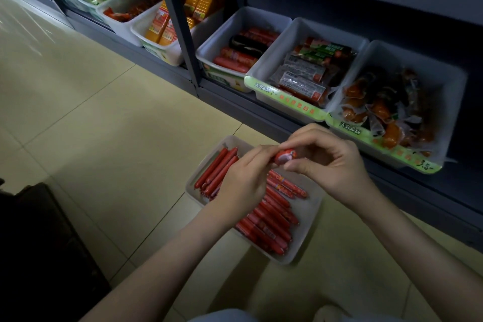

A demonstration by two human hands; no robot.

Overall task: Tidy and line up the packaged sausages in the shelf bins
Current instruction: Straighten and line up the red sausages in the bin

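Now both hands, left (243, 178) and right (326, 162), pinch one red sausage (286, 155) above the floor bin (309, 214).

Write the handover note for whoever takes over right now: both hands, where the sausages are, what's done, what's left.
Left hand and right hand both pinch one red sausage above the white bin on the floor.
Done: thin sausages lined up at its far end, thicker sausages mostly parallel at the near end.
Left: lay the held one in, straighten a few askew on top, probably return the bin to the shelf.
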